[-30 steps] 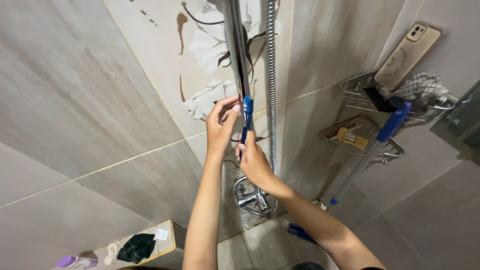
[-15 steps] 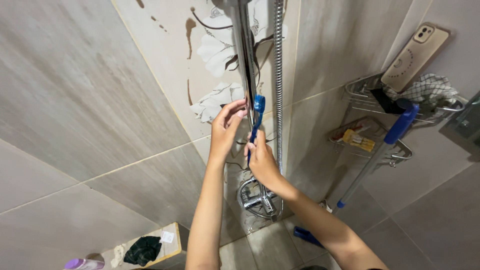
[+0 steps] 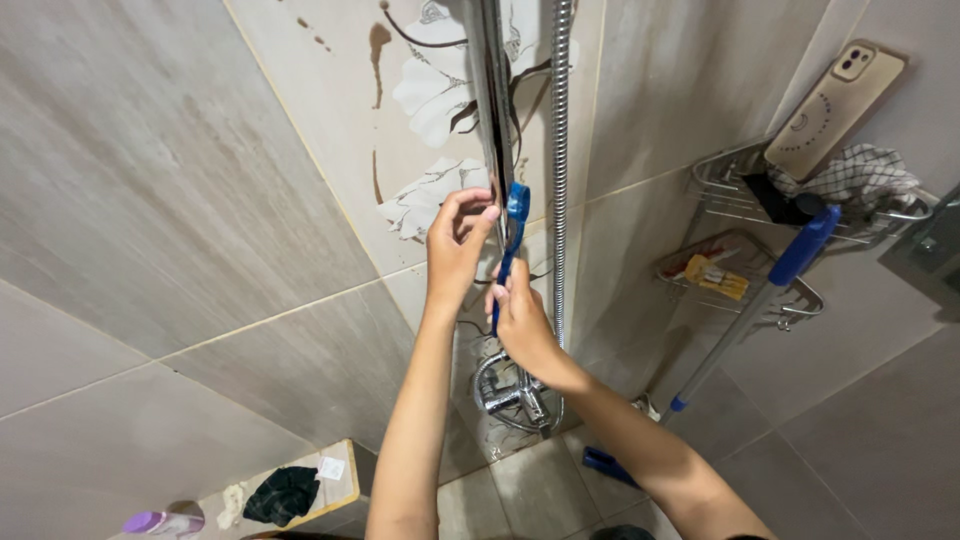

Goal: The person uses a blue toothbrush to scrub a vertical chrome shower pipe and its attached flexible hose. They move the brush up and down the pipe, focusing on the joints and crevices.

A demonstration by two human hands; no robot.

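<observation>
My right hand (image 3: pixel 522 322) grips the handle of a blue toothbrush (image 3: pixel 511 238), whose head presses against the chrome shower rail (image 3: pixel 490 90) on the tiled wall. My left hand (image 3: pixel 455 240) is up beside the brush head, fingertips touching the rail and the brush tip. A ribbed metal shower hose (image 3: pixel 559 150) hangs just right of the rail. Below my hands is the chrome mixer tap (image 3: pixel 510 395).
A wire corner rack (image 3: pixel 735 200) at the right holds a phone in a beige case (image 3: pixel 835 105), a checked cloth (image 3: pixel 860 175) and yellow packets (image 3: pixel 715 278). A blue-handled mop (image 3: pixel 755 300) leans against the rack. At lower left a ledge (image 3: pixel 335 485) carries a dark cloth and a purple bottle (image 3: pixel 160 522).
Both hands and the toothbrush have shifted slightly up the rail. The view has moved in closer and a little to the left.
</observation>
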